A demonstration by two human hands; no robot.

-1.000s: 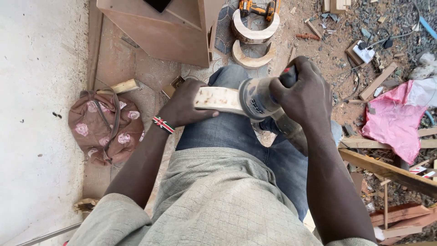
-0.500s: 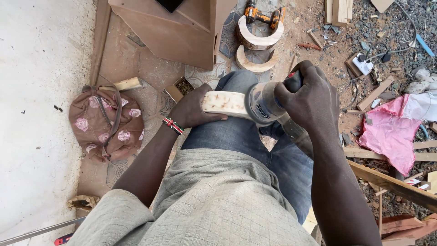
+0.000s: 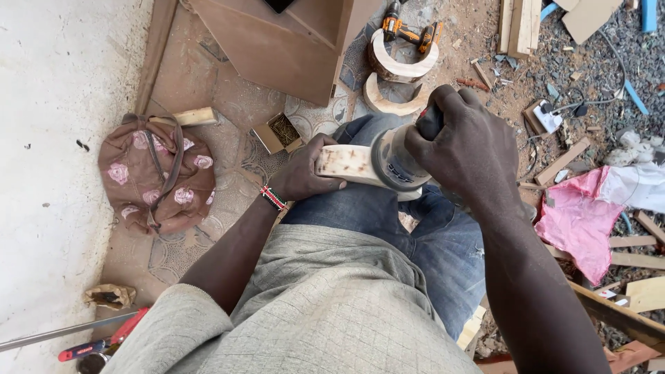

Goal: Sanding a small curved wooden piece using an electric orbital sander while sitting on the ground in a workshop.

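My left hand (image 3: 303,173) grips the left end of a pale curved wood piece (image 3: 346,163) that rests across my thigh in blue jeans. My right hand (image 3: 463,147) is closed around the body of a grey electric sander (image 3: 395,163), whose round pad presses on the right part of the wood. A beaded bracelet sits on my left wrist. The right end of the wood is hidden behind the sander.
A brown flowered bag (image 3: 157,179) lies on the floor at left. Two more curved wood pieces (image 3: 395,76) and an orange drill (image 3: 412,29) lie ahead, beside a brown wooden cabinet (image 3: 277,41). A small box of fasteners (image 3: 277,131), a pink cloth (image 3: 578,215) and wood scraps lie around.
The view has shifted, so hands and wood sit slightly lower left in frame. My right hand has slid the sander a little leftward along the wood. Both grips are unchanged.
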